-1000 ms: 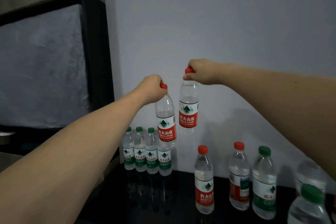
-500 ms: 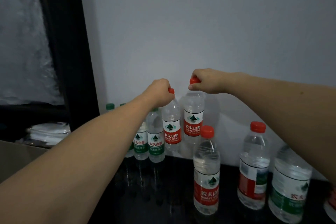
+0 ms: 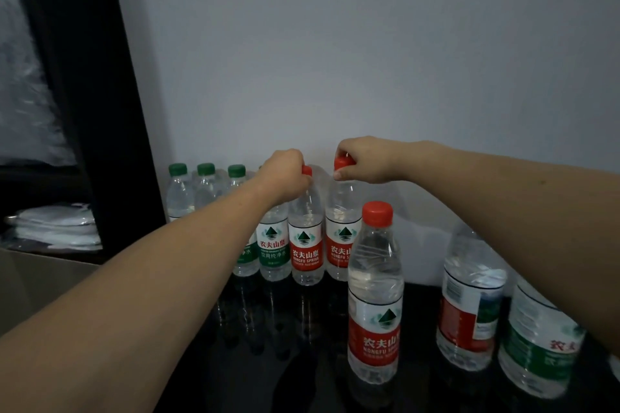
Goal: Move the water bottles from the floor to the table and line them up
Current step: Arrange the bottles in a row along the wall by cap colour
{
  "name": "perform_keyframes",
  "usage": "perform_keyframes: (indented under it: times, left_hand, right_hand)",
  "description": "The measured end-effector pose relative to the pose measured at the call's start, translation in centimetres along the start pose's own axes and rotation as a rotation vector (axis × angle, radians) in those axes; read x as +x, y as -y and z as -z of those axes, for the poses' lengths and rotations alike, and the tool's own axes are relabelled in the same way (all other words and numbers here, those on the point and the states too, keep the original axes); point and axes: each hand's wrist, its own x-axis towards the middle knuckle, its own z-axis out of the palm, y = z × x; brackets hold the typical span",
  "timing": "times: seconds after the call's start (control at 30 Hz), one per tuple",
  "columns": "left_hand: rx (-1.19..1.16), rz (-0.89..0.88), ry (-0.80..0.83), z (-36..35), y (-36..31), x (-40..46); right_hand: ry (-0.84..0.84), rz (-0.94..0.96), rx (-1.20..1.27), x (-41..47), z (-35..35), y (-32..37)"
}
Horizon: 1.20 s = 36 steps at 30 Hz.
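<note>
My left hand (image 3: 283, 176) grips the red cap of a red-label bottle (image 3: 306, 238) that stands on the black table (image 3: 261, 345) by the wall. My right hand (image 3: 364, 161) pinches the red cap of a second red-label bottle (image 3: 340, 238) right beside it. Both stand at the right end of a row of green-cap bottles (image 3: 206, 184) along the wall; my left forearm hides parts of that row. Closer to me stands another red-cap bottle (image 3: 375, 295).
A red-label bottle (image 3: 473, 305) and a green-label bottle (image 3: 536, 342) stand at the right, partly behind my right arm. A black frame (image 3: 90, 94) rises at the left, with folded white things (image 3: 53, 228) on a ledge beyond it.
Both hands have come down with their bottles, from hanging in the air to the table beside the green-cap row. The camera has moved closer and lower.
</note>
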Motion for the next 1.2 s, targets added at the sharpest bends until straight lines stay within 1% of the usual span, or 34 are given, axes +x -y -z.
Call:
perform_keyframes:
  times: [0.17, 0.43, 0.63, 0.73, 0.83, 0.93, 1.0, 1.13, 1.2]
  left_hand:
    - [-0.033, -0.010, -0.009, -0.2, 0.4, -0.2]
    - [-0.080, -0.027, -0.063, -1.1, 0.7, -0.5]
    - [-0.049, -0.021, -0.091, -1.7, 0.7, -0.4]
    - [-0.037, 0.003, -0.065, -1.5, 0.3, -0.5]
    - [-0.088, 0.058, -0.040, -0.2, -0.4, -1.6]
    - [-0.136, 0.072, -0.111, 2.3, -1.1, -3.4]
    - [-0.162, 0.049, -0.154, 4.4, -1.6, -5.0]
    - [-0.190, -0.022, -0.144, 8.7, -3.8, -9.4]
    - [-0.193, -0.066, -0.123, 10.1, -5.2, -11.4]
  right_hand:
    - [0.009, 0.026, -0.001, 0.6, -1.4, 0.2]
    - [0.018, 0.018, 0.009, 1.2, -2.4, -0.2]
    - [0.002, -0.006, 0.062, 1.3, -3.0, -0.6]
    - [0.022, -0.048, 0.150, 0.6, -2.6, -0.3]
    - [0.023, -0.122, 0.251, -1.0, -0.8, -0.2]
    - [-0.072, -0.148, 0.195, -3.8, 2.4, -0.7]
    - [-0.089, -0.172, 0.180, -6.3, 4.8, -0.8]
    - [-0.001, -0.318, 0.355, -12.4, 8.5, -0.9]
    - [0.023, -0.362, 0.366, -15.1, 9.6, -1.0]
